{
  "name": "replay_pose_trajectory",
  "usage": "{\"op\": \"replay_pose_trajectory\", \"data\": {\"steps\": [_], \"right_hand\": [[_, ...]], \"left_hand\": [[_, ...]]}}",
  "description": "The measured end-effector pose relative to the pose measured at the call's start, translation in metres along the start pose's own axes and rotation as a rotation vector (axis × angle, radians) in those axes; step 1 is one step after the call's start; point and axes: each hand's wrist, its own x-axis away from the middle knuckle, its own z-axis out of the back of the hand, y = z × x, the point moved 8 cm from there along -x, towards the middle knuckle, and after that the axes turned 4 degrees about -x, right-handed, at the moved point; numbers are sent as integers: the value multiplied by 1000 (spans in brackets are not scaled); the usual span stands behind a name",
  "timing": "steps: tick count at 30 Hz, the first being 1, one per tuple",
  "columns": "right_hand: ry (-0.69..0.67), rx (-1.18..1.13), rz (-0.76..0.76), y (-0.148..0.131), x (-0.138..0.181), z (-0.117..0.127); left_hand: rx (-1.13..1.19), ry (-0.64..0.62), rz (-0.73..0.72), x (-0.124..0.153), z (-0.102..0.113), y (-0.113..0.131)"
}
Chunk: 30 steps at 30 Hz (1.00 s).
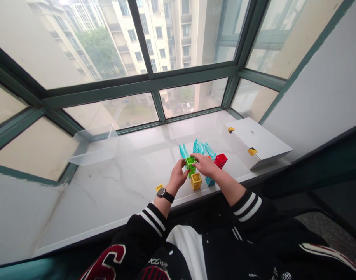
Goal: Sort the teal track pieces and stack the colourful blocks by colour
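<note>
Both hands meet over a green cube-shaped toy block (191, 162) on the white marble window sill (131, 175). My left hand (178, 175), with a dark watch on its wrist, has its fingers closed on the block's left side. My right hand (206, 164) pinches the block from the right and top. A yellow open-frame cube (196, 181) stands just below the green one. A red cube (220, 160) lies to the right. Several turquoise curved track pieces (199, 147) lie behind the hands.
A clear plastic bin (94, 144) sits at the sill's back left. A white cardboard box (255, 142) with yellow-black tape lies at the right. A small yellow piece (159, 188) lies by my left wrist. Window panes rise behind.
</note>
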Motion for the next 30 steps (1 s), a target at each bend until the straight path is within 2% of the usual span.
{"op": "replay_pose_trajectory", "data": {"steps": [12,18,30], "right_hand": [[23,-53,-26,6,0,-3],[32,-68,-49,4,3,-3],[12,5,9,10,-2,1]], "left_hand": [[-11,-12,-45,-1,2,9],[1,-12,-17,-2,0,6],[-55,-10,-28,-1,1,8]]}}
